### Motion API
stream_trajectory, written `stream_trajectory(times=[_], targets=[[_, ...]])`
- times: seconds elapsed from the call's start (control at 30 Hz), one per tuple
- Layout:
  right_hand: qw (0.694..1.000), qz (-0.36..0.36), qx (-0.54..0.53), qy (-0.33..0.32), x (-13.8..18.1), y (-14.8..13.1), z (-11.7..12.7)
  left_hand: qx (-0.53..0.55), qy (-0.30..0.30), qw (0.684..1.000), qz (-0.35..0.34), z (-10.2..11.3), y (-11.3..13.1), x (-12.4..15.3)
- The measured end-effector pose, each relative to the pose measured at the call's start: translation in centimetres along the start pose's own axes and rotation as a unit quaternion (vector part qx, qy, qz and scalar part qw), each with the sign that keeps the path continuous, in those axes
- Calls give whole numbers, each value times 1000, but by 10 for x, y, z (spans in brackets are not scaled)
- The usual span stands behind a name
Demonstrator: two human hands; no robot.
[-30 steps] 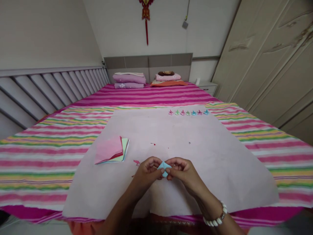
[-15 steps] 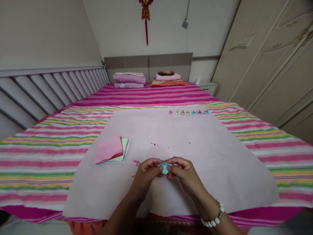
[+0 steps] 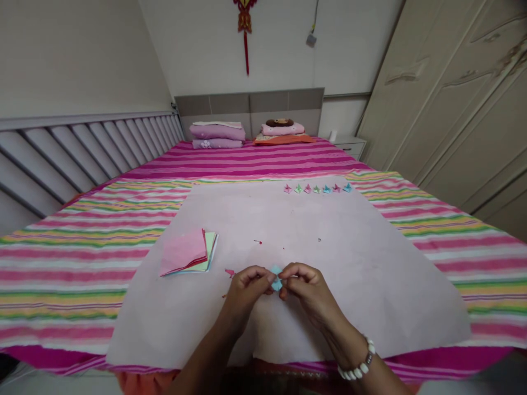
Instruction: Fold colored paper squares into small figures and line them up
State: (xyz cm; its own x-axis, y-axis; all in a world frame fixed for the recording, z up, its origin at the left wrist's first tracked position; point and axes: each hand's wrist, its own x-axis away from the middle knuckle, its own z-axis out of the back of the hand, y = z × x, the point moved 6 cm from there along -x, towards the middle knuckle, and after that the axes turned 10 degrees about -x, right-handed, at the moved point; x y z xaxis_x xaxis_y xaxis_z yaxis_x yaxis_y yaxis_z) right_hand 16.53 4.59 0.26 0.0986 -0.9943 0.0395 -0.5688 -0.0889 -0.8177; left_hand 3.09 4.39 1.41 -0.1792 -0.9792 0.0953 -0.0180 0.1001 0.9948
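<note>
Both of my hands pinch a small light-blue folded paper piece (image 3: 276, 277) just above a large pale pink sheet (image 3: 370, 263) spread over the striped bed. My left hand (image 3: 246, 291) grips its left side with curled fingers. My right hand (image 3: 307, 289), with a white bead bracelet on the wrist, grips its right side. Most of the paper is hidden between my fingertips. A stack of square coloured papers (image 3: 187, 251), pink on top, lies to the left of my hands.
A row of several small folded paper shapes (image 3: 317, 188) in pink, green and blue lies at the sheet's far right. Tiny red scraps (image 3: 229, 272) sit near my left hand. Folded bedding (image 3: 217, 134) rests by the headboard. A wardrobe (image 3: 457, 93) stands on the right.
My fingers have closed further in on the blue paper, which now shows as a smaller, narrower shape. Both hands stay in nearly the same spot.
</note>
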Motion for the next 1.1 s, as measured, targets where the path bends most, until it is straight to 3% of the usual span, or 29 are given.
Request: stream_trajectory(times=[0.23,0.57,0.73,0.93,1.1], targets=[[999,26,3,-33,2,-7,-3,0,7,1000,3,-1,4,0],[999,-41,8,2,-2,1,0,-41,29,998,-30,0,3,-2],[999,-26,34,8,-1,-4,-1,7,51,999,-3,2,0,-2],[998,-1,59,0,0,-5,-1,20,-13,999,26,-10,-5,1],[999,-5,52,1,1,-3,0,-8,8,1000,14,-6,-8,-1]])
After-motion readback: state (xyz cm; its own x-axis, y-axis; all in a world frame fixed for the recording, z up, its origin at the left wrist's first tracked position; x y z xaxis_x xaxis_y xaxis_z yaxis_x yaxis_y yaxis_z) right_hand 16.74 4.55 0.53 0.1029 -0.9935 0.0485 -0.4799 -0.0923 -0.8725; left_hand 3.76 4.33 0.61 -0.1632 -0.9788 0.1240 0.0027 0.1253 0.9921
